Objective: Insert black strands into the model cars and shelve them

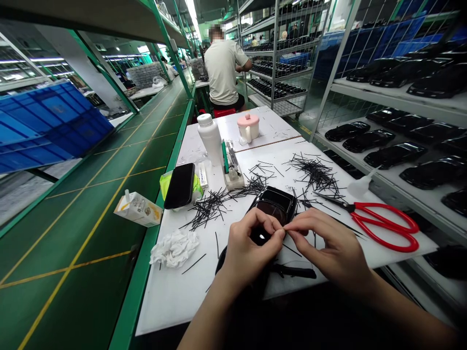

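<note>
My left hand (251, 245) and my right hand (328, 243) meet fingertip to fingertip above a glossy black model car (279, 195). Both hands are pinched closed; what lies between the fingertips is too small to make out. The car's near part is partly hidden under my left hand. Just below the hands, a dark-handled tool (295, 271) lies on the white table. Thin black strips (209, 209) are scattered in piles beyond and beside the car. Right of my right hand lie red-handled scissors (386, 223), their blades pointing left.
On the table stand a white bottle (210, 138), a pink-lidded cup (248, 127) and a tool holder (233, 180). A phone (180, 186), crumpled tissue (175, 249) and drink carton (138, 209) are at left. Racks of black model cars (396, 153) flank the right; a seated person (223, 70) works ahead.
</note>
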### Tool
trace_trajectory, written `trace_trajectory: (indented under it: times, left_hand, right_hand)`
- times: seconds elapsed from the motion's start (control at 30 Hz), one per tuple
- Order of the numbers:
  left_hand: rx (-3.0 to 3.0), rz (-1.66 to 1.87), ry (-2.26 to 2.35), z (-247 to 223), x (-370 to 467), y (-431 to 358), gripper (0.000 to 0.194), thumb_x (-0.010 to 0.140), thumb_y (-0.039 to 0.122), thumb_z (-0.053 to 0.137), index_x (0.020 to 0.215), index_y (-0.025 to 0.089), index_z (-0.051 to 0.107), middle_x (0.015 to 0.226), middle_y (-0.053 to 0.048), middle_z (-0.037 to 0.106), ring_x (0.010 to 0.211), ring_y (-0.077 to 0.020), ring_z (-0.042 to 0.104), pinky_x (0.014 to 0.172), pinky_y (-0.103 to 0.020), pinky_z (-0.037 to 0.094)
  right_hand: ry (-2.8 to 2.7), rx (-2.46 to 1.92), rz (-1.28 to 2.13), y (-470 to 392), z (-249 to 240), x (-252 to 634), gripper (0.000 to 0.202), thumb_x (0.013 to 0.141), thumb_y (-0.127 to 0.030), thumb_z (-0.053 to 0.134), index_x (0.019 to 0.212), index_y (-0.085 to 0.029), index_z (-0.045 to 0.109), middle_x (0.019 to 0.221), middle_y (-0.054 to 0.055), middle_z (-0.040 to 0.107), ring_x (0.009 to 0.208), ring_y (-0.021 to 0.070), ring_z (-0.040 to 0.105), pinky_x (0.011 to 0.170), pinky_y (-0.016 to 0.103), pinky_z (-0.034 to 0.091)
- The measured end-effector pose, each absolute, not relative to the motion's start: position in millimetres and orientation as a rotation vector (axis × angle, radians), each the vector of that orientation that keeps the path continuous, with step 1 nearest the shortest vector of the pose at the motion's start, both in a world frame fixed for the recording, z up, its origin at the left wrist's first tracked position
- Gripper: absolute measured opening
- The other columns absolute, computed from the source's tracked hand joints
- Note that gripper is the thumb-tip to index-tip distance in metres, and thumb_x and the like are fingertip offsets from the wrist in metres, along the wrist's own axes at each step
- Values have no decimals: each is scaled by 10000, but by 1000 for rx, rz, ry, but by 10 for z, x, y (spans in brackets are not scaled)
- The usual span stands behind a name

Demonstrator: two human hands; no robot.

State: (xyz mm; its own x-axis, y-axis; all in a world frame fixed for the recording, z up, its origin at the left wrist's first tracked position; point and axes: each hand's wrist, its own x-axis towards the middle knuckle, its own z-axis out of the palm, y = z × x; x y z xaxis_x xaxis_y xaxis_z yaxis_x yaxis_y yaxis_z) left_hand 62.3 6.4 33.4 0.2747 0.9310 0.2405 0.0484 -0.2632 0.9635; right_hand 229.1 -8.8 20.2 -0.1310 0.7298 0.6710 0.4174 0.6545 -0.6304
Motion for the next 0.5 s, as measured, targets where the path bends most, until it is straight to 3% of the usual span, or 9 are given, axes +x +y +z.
trace_trajectory:
  times: [0.5]
  left_hand:
    - [1573,1118,915,314,615,72,253,841,155,643,727,206,423,759,-1,642,673,-111,565,658,-239,465]
  right_hand:
    - [-1797,-900,187,-63,176,2267,164,863,-46,576,881,-198,634,741,36,656,678,167,614,615,307,514]
